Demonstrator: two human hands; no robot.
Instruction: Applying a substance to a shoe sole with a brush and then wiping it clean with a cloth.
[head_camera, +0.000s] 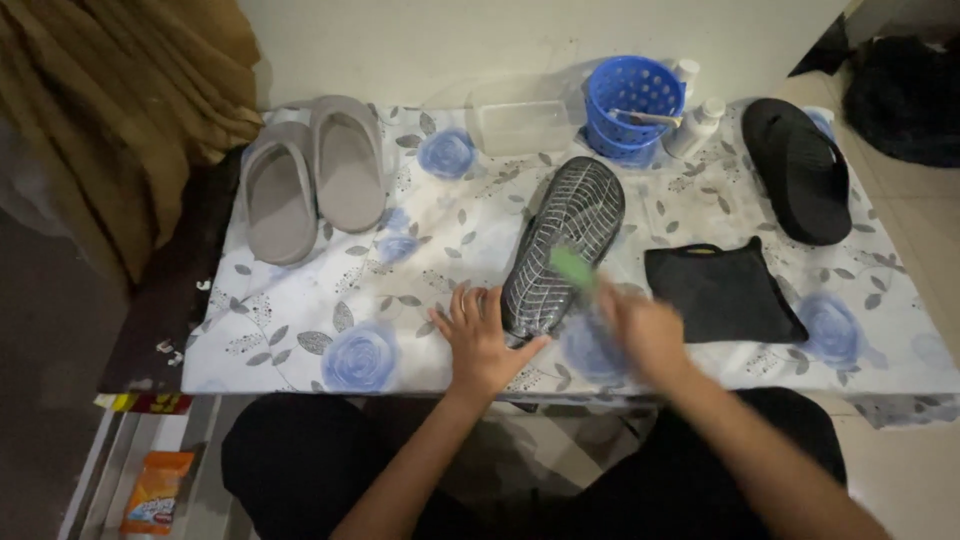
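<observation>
- Head view: left hand (482, 338) flat on the table (300, 330), fingers spread and released, thumb side touching the near end of the upturned black sandal (562, 245), pinning it in place.
- Right hand (645, 330) is blurred, clenched around a green-handled brush (573, 268); brush head sits over the sandal's ribbed sole, near-right part.
- Step, as I judge it: scrubbing the sole, mid-stroke. Next stroke calls for the left hand to hold the sandal firm while the brush works along the grooves toward the far end.
- Blue perforated basket (632, 105) at the far edge holds a pale stick-like tool; the rest of its contents are hidden.
- Clear plastic box (520, 125) left of the basket, looks empty.
- White bottles (697, 125) just right of the basket.
- Second black sandal (798, 170) far right, black cloth (720, 292) near right, grey slippers (315, 175) far left.
</observation>
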